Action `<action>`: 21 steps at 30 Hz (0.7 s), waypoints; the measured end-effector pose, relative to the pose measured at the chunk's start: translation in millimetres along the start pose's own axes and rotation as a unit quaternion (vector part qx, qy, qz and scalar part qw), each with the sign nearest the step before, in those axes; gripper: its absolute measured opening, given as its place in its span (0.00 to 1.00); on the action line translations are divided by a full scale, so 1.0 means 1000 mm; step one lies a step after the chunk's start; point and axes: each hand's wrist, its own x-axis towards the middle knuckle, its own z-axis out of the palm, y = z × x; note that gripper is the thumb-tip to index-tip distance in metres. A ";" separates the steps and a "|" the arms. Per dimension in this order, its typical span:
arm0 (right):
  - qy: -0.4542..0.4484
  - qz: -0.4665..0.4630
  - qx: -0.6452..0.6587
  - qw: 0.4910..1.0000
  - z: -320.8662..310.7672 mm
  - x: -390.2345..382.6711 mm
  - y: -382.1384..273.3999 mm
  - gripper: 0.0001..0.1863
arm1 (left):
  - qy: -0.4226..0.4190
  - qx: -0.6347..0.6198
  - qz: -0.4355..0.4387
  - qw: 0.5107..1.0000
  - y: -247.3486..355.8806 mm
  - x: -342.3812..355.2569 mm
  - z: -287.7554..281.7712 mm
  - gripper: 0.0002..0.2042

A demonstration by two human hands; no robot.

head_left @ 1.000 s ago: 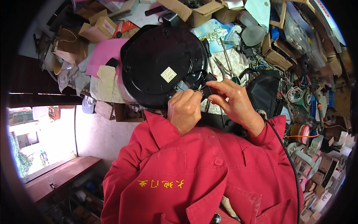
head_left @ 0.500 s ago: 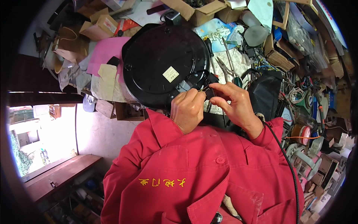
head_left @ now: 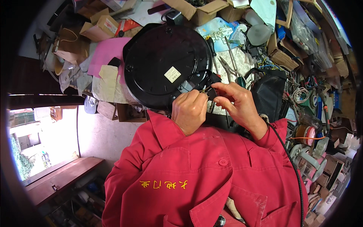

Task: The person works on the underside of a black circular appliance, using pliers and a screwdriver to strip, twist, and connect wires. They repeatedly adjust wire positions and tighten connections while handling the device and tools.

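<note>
Hardly anything has changed over the last second: the view has drifted slightly, while both hands stay at the same spot, so the work appears to be fine handling of the thin wires (head_left: 204,90). The left hand (head_left: 190,111) is curled, its fingertips seemingly pinched on the wires; the right hand (head_left: 242,108) is just beside it, thumb and forefinger tips apart from each other, and whether it grips a strand I cannot tell. The round black appliance (head_left: 159,60) lies ahead and to the left of the hands on the table (head_left: 217,109), its near right edge reaching the left fingertips, with the wires at that edge. Farther ahead stands an open cardboard box (head_left: 210,16) with a dark round part in it. Well off to the left and ahead are a small open carton (head_left: 99,30) and a brown paper bag (head_left: 70,51), whose insides I cannot make out. Ahead and right of the right hand are a translucent tub (head_left: 259,36), contents unclear, and a torn cardboard box (head_left: 283,58) beside tangled wiring; nearer, a black bag (head_left: 269,90) sits just beyond the right wrist.
</note>
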 end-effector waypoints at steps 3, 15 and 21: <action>-0.003 0.019 0.012 1.000 0.001 -0.002 0.001 0.20 | -0.014 -0.012 -0.012 1.000 0.001 0.003 -0.003 0.04; -0.011 0.041 0.033 0.999 -0.001 -0.002 -0.002 0.17 | 0.019 -0.064 -0.062 0.996 -0.003 0.002 0.001 0.04; -0.013 0.039 0.028 0.999 -0.001 -0.002 -0.004 0.17 | 0.020 -0.050 -0.049 0.997 -0.004 0.001 0.001 0.04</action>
